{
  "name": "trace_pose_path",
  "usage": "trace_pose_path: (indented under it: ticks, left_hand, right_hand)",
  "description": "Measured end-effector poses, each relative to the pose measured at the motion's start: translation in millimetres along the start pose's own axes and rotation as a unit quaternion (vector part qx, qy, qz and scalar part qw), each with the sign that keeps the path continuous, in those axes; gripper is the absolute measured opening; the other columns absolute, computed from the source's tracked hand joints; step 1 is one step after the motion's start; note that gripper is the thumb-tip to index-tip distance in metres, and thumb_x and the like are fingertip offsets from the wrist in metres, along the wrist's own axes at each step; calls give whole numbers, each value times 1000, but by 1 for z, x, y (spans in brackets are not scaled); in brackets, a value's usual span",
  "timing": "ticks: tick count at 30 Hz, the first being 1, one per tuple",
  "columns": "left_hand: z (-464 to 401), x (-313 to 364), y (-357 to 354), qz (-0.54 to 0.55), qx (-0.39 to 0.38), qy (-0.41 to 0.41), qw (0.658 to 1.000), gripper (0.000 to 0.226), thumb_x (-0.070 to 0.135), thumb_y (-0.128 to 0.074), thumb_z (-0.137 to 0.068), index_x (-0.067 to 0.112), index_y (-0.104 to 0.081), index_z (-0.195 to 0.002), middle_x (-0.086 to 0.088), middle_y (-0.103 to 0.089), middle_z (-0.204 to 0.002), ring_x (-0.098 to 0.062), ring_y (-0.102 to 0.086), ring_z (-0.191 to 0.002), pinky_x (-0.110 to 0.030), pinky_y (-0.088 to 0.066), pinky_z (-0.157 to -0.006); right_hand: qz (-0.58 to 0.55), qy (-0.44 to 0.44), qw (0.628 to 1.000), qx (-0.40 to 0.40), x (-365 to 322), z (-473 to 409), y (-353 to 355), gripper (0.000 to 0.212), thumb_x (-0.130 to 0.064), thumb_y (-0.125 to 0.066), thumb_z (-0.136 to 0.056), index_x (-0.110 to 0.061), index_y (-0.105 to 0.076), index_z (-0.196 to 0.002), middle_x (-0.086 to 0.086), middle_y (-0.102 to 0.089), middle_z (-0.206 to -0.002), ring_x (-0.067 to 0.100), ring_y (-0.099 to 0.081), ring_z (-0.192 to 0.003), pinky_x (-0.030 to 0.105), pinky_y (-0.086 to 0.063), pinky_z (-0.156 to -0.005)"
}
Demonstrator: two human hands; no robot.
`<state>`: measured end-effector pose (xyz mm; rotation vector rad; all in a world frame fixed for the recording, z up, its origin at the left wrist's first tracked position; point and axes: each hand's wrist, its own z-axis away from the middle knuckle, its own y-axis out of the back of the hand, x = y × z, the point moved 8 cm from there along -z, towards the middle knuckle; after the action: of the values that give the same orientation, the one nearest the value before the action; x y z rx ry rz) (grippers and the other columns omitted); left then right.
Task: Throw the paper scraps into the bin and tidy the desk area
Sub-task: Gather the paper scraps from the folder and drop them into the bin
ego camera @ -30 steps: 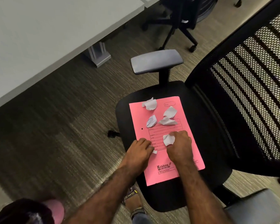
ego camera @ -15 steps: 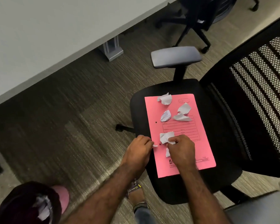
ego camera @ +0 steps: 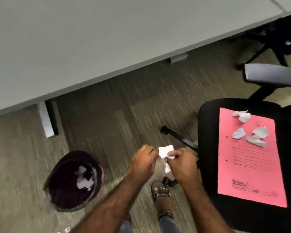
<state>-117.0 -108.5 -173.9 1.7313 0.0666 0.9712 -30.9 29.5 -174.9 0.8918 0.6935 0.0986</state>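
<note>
We held 1 white paper scrap (ego camera: 165,151) pinched between our left hand (ego camera: 144,161) and right hand (ego camera: 181,163), above the carpet; the bin (ego camera: 60,190) lay lower left, nearer our left hand.

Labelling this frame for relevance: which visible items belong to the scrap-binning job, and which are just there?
Job items:
- white paper scrap pinched between left hand and right hand
- four crumpled white scraps on the pink card folder
- dark round bin already holding scraps

Just there:
- black office chair
- grey desk
- sandalled foot
</note>
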Motion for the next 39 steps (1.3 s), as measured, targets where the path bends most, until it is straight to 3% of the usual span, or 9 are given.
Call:
trace_pose_path:
  ticks: [3,7,11,13,16,20,24,33,39]
  left_hand:
    - [40,-50,16,-8,6,65,998,11,11,-62,-92,9,-70,-99,-5,-67,-98,-25,-60,-92,-39,-53,-79]
    - [99,-109,31,-20,1,142,990,8,13,-62,-91,11,-71,-92,-3,-67,-93,-23,-60,-90,-42,-54,-78]
    - [151,-150,55,-19,15,207,978,21,20,-51,-93,13,-71,-92,0,-66,-93,-20,-59,-91,-38,-55,-78]
    - [169,-164,63,-26,15,232,972,15,15,-59,-89,12,-71,-98,-1,-67,-96,-20,-59,-93,-36,-55,-79]
    - [198,-191,71,-30,-8,278,960,17,18,-67,-84,12,-70,-100,-3,-68,-98,-23,-61,-96,-39,-56,-82]
    - [236,-221,86,-43,-3,312,949,35,27,-42,-88,10,-72,-94,-4,-69,-93,-24,-64,-91,-41,-58,-80]
    - [264,-249,96,-56,-17,353,934,41,31,-41,-88,9,-74,-97,-4,-72,-93,-25,-66,-90,-36,-58,-79]
    - [304,-293,109,-60,-18,425,903,16,11,-64,-89,6,-74,-99,-10,-72,-100,-31,-64,-95,-41,-56,-85]
    - [313,-297,116,-82,-47,442,892,20,4,-74,-77,4,-74,-96,-12,-72,-95,-34,-66,-88,-42,-58,-76]
  right_hand:
    - [9,8,999,-50,-34,15,-51,12,-13,-85,-75,-19,-81,-85,-7,-72,-87,12,-69,-81,2,-36,-61]
    - [31,40,992,-112,-71,36,-118,13,-13,-87,-73,-19,-82,-85,-2,-77,-94,16,-74,-87,22,-53,-78]
    - [61,72,982,-166,-104,59,-178,11,-12,-86,-78,-18,-82,-87,-3,-76,-94,7,-67,-78,11,-42,-68]
    - [74,68,978,-183,-115,70,-203,11,-12,-85,-79,-20,-82,-86,-5,-77,-95,6,-64,-73,11,-44,-67]
    - [107,70,971,-202,-132,89,-239,15,-8,-80,-80,-22,-82,-85,-7,-77,-98,8,-70,-83,10,-41,-70]
    - [117,75,968,-209,-153,114,-284,9,-13,-78,-79,-21,-82,-82,-6,-79,-94,12,-74,-91,15,-45,-75]
    - [129,85,959,-238,-171,133,-323,13,-13,-76,-78,-22,-82,-84,-6,-80,-95,13,-75,-92,19,-51,-82]
    - [125,95,950,-270,-200,154,-375,12,-22,-80,-80,-21,-80,-92,-1,-79,-105,19,-74,-102,23,-52,-85]
    - [111,134,938,-300,-208,164,-390,37,-27,-85,-77,-23,-77,-113,1,-75,-120,20,-71,-111,23,-51,-92]
